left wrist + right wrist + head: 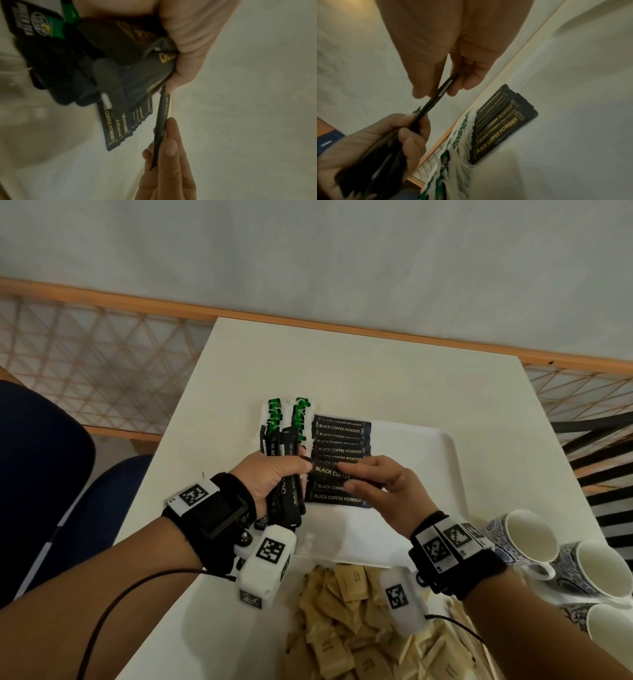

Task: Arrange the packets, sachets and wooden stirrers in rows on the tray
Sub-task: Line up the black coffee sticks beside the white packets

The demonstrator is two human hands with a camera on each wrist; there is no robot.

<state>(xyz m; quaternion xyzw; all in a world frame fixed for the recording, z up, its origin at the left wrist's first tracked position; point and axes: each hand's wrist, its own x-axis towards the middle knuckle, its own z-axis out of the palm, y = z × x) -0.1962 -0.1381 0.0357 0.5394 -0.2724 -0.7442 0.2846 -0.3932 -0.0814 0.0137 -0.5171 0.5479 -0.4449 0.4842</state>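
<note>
- Head view: a white tray (442, 474) sits on a white table (342, 364), with a person's two hands over its left side.
- The left hand (270, 479) grips a bundle of black stick sachets (291, 501), fingers curled around it.
- The right hand (383, 487) pinches one black coffee sachet (330, 470) between thumb and fingers; its other end touches the left thumb.
- Below that sachet, a row of sachets marked "BLACK COFFEE POWDER" (340, 440) lies overlapped on the tray.
- Green and white packets (286, 416) lie just left of that row, at the tray's left edge.
- Brown paper sachets (342, 628) are piled near the table's front edge, with wooden stirrers (469, 631) at their right.
- Blue patterned cups (534, 539) stand to the right of the tray.
</note>
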